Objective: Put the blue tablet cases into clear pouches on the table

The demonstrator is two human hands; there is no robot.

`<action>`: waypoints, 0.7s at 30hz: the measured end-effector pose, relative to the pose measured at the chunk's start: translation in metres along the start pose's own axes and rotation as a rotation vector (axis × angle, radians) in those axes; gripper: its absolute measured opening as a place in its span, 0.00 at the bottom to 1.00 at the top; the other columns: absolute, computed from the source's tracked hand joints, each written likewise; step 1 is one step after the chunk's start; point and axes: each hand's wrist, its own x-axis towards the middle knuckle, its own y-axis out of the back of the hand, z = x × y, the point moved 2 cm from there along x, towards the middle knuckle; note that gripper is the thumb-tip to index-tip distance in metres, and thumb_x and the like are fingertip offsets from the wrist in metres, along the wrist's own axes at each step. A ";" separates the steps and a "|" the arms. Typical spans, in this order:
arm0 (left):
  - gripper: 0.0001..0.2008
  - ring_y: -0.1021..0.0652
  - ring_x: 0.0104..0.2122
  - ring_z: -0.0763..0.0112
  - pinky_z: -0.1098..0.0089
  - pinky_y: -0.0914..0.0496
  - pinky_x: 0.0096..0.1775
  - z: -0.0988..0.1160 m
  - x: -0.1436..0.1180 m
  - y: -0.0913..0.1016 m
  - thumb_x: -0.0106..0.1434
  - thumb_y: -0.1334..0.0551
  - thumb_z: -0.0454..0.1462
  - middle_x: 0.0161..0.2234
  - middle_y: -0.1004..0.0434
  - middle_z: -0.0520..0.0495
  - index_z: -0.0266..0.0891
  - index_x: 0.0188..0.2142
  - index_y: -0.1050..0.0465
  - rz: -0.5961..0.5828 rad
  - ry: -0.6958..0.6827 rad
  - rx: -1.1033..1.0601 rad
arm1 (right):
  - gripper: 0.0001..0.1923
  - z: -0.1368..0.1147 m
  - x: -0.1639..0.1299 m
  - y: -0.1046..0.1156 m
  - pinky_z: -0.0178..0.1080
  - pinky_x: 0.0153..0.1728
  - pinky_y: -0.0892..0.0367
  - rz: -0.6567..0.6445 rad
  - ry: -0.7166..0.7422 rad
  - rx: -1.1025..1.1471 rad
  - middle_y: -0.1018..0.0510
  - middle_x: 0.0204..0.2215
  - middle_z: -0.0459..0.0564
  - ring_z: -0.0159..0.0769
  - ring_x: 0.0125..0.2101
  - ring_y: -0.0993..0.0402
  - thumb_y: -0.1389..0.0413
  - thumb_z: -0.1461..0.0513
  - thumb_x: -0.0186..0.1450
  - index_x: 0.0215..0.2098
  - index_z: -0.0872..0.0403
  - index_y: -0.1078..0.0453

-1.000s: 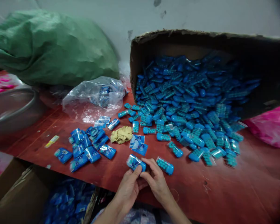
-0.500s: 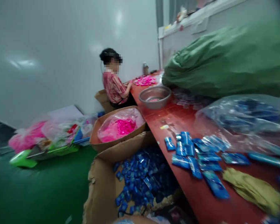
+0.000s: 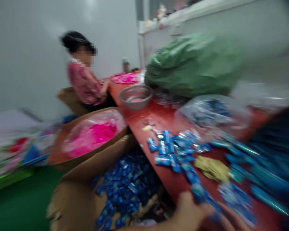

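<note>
At the bottom edge, my left hand (image 3: 190,210) is closed on a strip of blue packets (image 3: 197,189) over the red table. Beside the strip's lower end are the fingers of my right hand (image 3: 233,219), smeared by motion and partly cut off; their grip cannot be made out. Loose blue packets (image 3: 167,146) lie just beyond. A crumpled yellow-green cloth or glove (image 3: 212,168) rests to their right, near a blue and clear plastic piece (image 3: 238,200).
Below the table's left edge stands a cardboard box (image 3: 72,199) of blue packets, with a box of pink pieces (image 3: 91,138) behind. A metal basin (image 3: 136,98), green sack (image 3: 192,65) and teal rolled film (image 3: 269,173) occupy the table. A co-worker (image 3: 85,80) sits at the far end.
The view has swung right and closer, so things shift left. Both my hands have come into view at the table, the left one with the packet strip.
</note>
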 end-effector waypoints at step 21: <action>0.09 0.24 0.22 0.71 0.71 0.31 0.26 -0.006 0.062 -0.037 0.55 0.42 0.34 0.21 0.26 0.48 0.35 0.37 0.33 0.041 0.031 0.299 | 0.08 0.058 -0.008 0.099 0.42 0.38 0.39 0.305 -0.244 -0.478 0.30 0.36 0.53 0.44 0.39 0.35 0.47 0.61 0.59 0.38 0.54 0.34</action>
